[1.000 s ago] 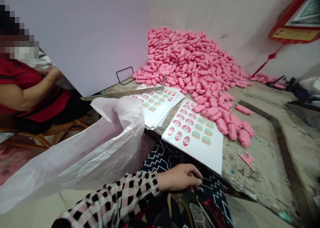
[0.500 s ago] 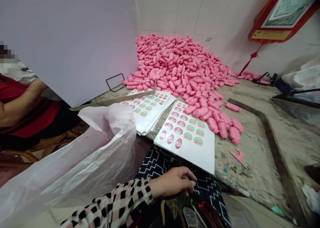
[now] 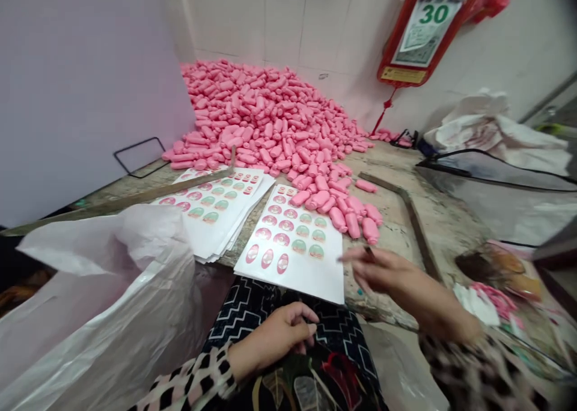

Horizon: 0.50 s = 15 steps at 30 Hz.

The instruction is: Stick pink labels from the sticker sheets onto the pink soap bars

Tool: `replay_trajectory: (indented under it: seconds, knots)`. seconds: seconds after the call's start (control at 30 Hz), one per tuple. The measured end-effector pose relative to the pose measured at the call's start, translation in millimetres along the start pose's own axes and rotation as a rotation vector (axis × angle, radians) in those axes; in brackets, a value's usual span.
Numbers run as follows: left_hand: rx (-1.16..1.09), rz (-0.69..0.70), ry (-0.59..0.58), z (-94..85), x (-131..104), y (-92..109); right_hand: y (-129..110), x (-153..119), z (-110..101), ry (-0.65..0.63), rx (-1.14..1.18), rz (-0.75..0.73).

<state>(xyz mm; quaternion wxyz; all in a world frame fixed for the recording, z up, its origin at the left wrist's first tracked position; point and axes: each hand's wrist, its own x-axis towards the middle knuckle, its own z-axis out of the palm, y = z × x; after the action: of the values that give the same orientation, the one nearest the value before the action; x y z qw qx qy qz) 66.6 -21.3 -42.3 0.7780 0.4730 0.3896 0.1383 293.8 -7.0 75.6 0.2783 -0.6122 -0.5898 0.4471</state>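
Note:
My left hand (image 3: 282, 334) rests on my patterned lap, loosely curled, a gap showing between thumb and finger; I see nothing in it. My right hand (image 3: 390, 274) is over the table's front part, beside the right edge of a white sticker sheet (image 3: 331, 282) with pink and green labels. Motion blurs its fingers, and a small dark spot at them is too unclear to name. Just beyond it lie the nearest small pink bottle-shaped pieces (image 3: 370, 229), some overlapping the sheet's upper corner. Their large heap (image 3: 265, 110) rises against the wall.
Left of the near sheet is another stack of sticker sheets (image 3: 243, 213), a metal strip (image 3: 135, 193) across it. A white plastic bag (image 3: 148, 267) stands at the front left. An angled strip (image 3: 417, 219) crosses the worn tabletop (image 3: 387, 203). A clear bag (image 3: 487, 188) lies right.
My right hand has come into view from the right, over the table. The view has turned right, shifting things left in the picture. My left hand still rests on my lap.

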Motion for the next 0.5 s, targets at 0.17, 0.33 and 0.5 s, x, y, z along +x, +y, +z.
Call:
replay_trajectory:
  seconds: [0.17,0.33,0.5]
  knots:
    - [0.016,0.011,-0.012,-2.5,1.6,-0.3,50.3,65.7,-35.7,0.588,-0.503,0.179]
    - [0.012,0.013,-0.013,-7.0,0.5,0.2,78.4,91.2,-50.6,0.659,-0.617,0.377]
    - [0.016,0.033,-0.033,-9.4,0.6,-1.9,91.8,96.8,-45.4,0.665,-0.441,0.376]
